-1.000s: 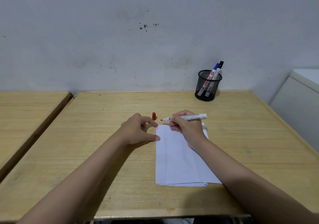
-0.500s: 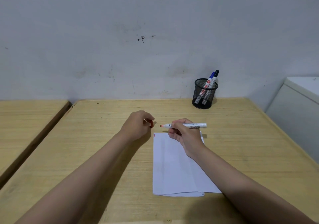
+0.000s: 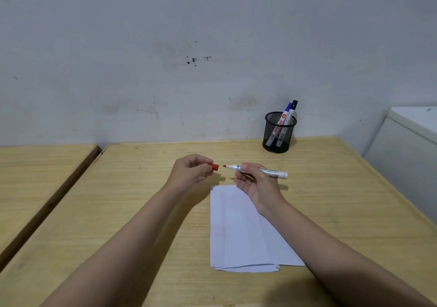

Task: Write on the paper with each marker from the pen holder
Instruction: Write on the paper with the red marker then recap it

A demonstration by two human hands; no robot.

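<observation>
While the table carries it all, the paper lies near its middle with just a small red mark at its far-left corner. Beyond, the holder keeps two markers, blue and black, seemingly not yet used. Right hand grips the red marker, tip bare; left hand pinches the cap just short of it. Recapping looks next, so roughly a third done.

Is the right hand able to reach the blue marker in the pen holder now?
Probably not at once: the right hand holds the uncapped red marker. The table between it and the mesh pen holder is bare, and the blue marker sticks out above the rim.
</observation>
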